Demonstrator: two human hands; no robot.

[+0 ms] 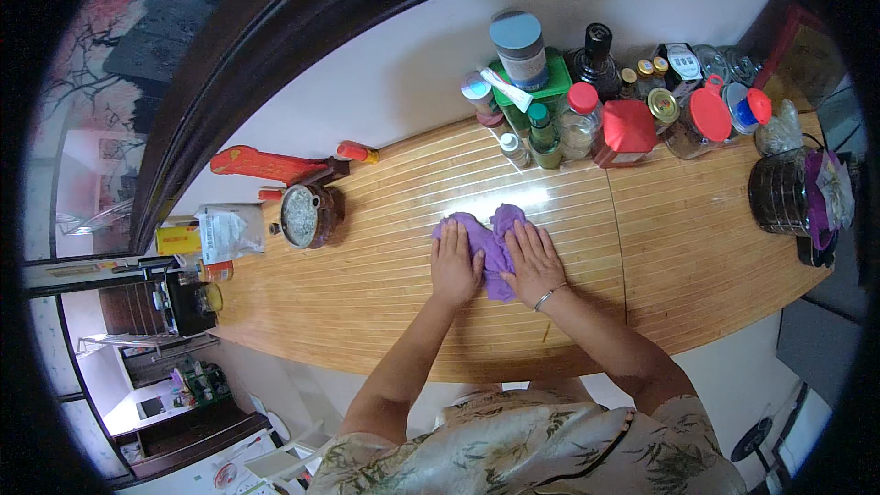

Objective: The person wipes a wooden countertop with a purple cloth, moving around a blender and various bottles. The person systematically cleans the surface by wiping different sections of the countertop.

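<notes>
A crumpled purple cloth (498,285) lies on the striped wooden tabletop (385,284), near its middle. My left hand (455,266) rests flat on the cloth's left part, fingers stretched out and pointing away from me. On the right part, my right hand (535,262) presses down with its fingers extended; a thin silver bangle (550,297) circles that wrist. Between the two hands a fold of the cloth shows. The parts of it under my palms are hidden.
Jars and bottles crowd the back right, among them a red-lidded glass jar (580,124) and a red canister (627,132). A dark pot (779,192) stands at the right end. To the left are a brown ceramic pot (323,216) and a plastic packet (232,235).
</notes>
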